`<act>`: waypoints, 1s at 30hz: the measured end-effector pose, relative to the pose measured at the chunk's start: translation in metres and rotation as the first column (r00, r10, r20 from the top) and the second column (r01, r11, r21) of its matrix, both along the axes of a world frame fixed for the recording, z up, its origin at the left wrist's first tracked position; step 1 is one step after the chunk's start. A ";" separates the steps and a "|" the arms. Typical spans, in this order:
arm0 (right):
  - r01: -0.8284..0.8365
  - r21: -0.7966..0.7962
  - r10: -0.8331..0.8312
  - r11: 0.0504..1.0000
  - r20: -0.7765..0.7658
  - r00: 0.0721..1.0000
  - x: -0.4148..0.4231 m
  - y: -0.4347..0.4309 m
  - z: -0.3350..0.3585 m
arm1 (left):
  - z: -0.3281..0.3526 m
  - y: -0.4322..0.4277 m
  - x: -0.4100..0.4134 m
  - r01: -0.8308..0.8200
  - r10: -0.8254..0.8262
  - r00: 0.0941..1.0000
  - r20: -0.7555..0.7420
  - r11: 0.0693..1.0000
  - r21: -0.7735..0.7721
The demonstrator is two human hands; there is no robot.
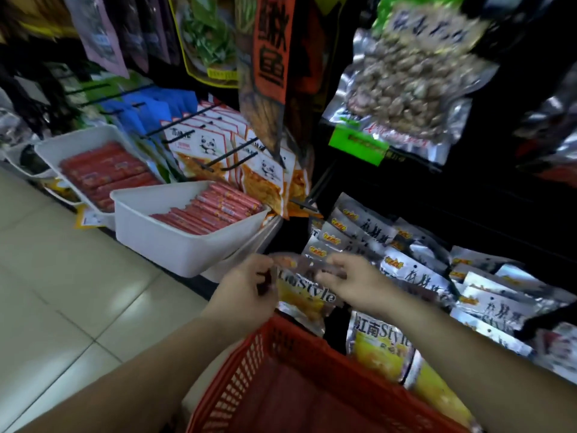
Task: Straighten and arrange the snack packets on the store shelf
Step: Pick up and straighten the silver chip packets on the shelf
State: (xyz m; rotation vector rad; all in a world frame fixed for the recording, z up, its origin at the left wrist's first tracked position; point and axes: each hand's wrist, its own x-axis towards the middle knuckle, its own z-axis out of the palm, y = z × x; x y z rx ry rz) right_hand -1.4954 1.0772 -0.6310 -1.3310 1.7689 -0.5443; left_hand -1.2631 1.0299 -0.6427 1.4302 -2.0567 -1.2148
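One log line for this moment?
left grip: holds packet | right grip: pinches same packet | near: red basket

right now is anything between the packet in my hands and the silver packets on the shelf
Nothing visible. The left hand and right hand hold the packet right before the silver packets; the red basket sits below, nearer you, not between.

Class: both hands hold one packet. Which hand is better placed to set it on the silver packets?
Right, probably: the right hand pinches the packet beside the silver packets; the left hand is on the far side.
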 end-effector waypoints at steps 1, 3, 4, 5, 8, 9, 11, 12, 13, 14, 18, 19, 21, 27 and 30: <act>0.007 -0.048 -0.006 0.999 0.014 1.000 0.000 0.010 0.025 | 0.015 0.006 -0.003 -0.056 0.061 0.994 -0.091 0.997 0.054; 0.065 -0.154 -0.055 0.986 0.072 0.996 0.000 0.032 0.071 | 0.047 0.021 -0.008 -0.048 0.085 0.959 -0.269 0.988 0.144; 0.090 -0.189 -0.070 0.978 0.108 0.992 0.000 0.044 0.091 | 0.062 0.029 -0.011 0.009 0.052 0.934 -0.355 0.986 0.167; 0.117 -0.218 -0.084 0.969 0.157 0.984 0.001 0.056 0.107 | 0.079 0.040 -0.014 0.062 0.019 0.914 -0.405 0.981 0.185; 0.366 -0.302 -0.260 0.880 0.338 0.905 0.009 0.093 0.133 | 0.112 0.071 -0.019 0.084 0.051 0.870 -0.490 0.964 0.251; 0.472 -0.308 -0.327 0.826 0.419 0.847 0.013 0.106 0.134 | 0.116 0.080 -0.021 0.077 0.077 0.857 -0.510 0.959 0.273; 0.598 -0.280 -0.376 0.751 0.563 0.736 0.022 0.132 0.129 | 0.124 0.098 -0.021 0.041 0.129 0.836 -0.534 0.954 0.296; 0.618 -0.260 -0.370 0.742 0.610 0.701 0.025 0.145 0.124 | 0.126 0.106 -0.021 0.025 0.152 0.824 -0.546 0.952 0.304; 0.610 -0.232 -0.345 0.758 0.651 0.676 0.029 0.156 0.117 | 0.125 0.112 -0.022 0.010 0.175 0.811 -0.558 0.950 0.313; 0.593 -0.193 -0.318 0.782 0.695 0.645 0.032 0.165 0.111 | 0.125 0.117 -0.023 -0.007 0.200 0.800 -0.566 0.946 0.325; 0.616 -0.134 -0.368 0.776 0.697 0.615 0.027 0.170 0.096 | 0.117 0.123 -0.031 -0.086 0.283 0.766 -0.577 0.935 0.344; 0.639 -0.161 -0.398 0.752 0.663 0.634 0.024 0.169 0.097 | 0.113 0.123 -0.031 -0.119 0.323 0.751 -0.576 0.924 0.363; 0.663 -0.221 -0.437 0.716 0.598 0.672 0.018 0.163 0.099 | 0.108 0.120 -0.029 -0.160 0.385 0.727 -0.568 0.900 0.406; 0.441 -0.325 -0.280 0.837 0.437 0.855 0.009 0.160 0.095 | 0.101 0.112 -0.032 -0.121 0.222 0.826 -0.519 0.968 0.221; 0.336 -0.273 -0.162 0.901 0.507 0.846 0.008 0.163 0.093 | 0.106 0.107 -0.033 -0.087 0.217 0.771 -0.599 0.967 0.239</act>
